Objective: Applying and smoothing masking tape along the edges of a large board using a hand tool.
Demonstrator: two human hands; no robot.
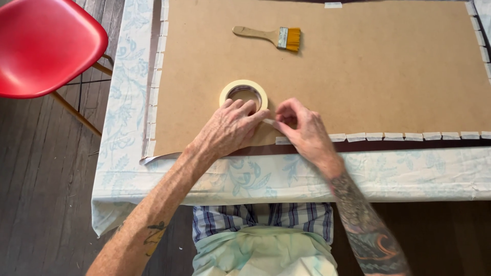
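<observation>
My left hand (229,128) rests on a brown board (358,76) with its fingers over the near rim of a roll of cream masking tape (244,87). My right hand (302,130) is beside it and pinches a short strip of masking tape (268,122) between thumb and fingers. The strip runs toward my left fingertips, which also touch it. Both hands sit at the board's near edge, where a row of short tape pieces (399,136) lines the edge to the right.
A flat paintbrush (268,36) with a wooden handle lies on the far part of the board. More tape pieces line the board's left edge (156,76) and right edge (483,51). A pale floral cloth (409,174) covers the table. A red chair (46,46) stands at the left.
</observation>
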